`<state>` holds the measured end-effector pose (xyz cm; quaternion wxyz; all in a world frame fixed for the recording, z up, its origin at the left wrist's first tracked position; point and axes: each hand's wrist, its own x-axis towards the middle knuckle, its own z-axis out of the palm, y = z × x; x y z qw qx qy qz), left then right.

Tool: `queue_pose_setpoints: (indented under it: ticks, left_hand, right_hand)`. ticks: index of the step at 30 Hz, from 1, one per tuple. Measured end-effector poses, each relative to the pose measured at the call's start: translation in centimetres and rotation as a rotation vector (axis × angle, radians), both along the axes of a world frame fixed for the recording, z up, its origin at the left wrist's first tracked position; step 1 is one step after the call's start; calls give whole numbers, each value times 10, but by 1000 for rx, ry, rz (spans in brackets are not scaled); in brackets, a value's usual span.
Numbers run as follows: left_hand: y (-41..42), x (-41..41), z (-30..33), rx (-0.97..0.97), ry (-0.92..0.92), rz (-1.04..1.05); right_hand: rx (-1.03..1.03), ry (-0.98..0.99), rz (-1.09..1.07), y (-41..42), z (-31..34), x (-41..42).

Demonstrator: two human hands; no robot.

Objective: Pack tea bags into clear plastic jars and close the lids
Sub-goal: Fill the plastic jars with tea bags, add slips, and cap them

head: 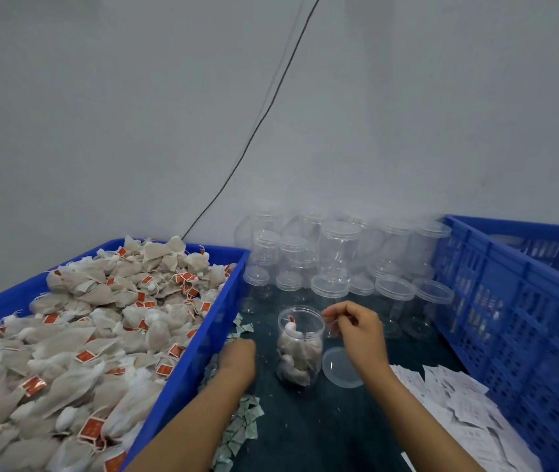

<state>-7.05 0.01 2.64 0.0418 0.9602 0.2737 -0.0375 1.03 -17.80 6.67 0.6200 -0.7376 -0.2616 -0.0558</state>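
Tea bags (297,356) fill most of the open jar (300,345), standing upright on the dark table (322,420) between our hands. Our right hand (356,330), nearer, hovers beside the rim, fingertips pinched; on what, we cannot tell. The lid (341,367) lies flat beneath that wrist. Our left hand (239,357) reaches among small sachets (242,427); its fingers are hidden.

Open strip of dark counter (308,420) between blue tray (189,362) on left and blue crate (496,321) on right. Blocked at far end by massed empty jars (336,264). Mid-strip obstacles: open jar (300,345), loose lid (341,367) just beside it. Packets (240,427) along tray wall, paper slips (455,403) along crate side.
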Motion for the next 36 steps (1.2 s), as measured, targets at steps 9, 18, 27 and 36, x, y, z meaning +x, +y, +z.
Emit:
queue_pose_setpoints:
  ticks: [9,18,27,36]
  left_hand:
    - [-29,11,49,-427,-1093,66]
    - [-41,38,48,-328,-660,-184]
    - [-47,32,18,-316,-1004,-158]
    - [-62,33,-43,-978,-1044,36]
  right_hand:
    - [-12,157,-337,-68,-36,56]
    - [-536,150,-365,-115,-70,84]
    - [-1013,150,-166,-112,-74,97]
    - [-963,89,-317,-111,-79,97]
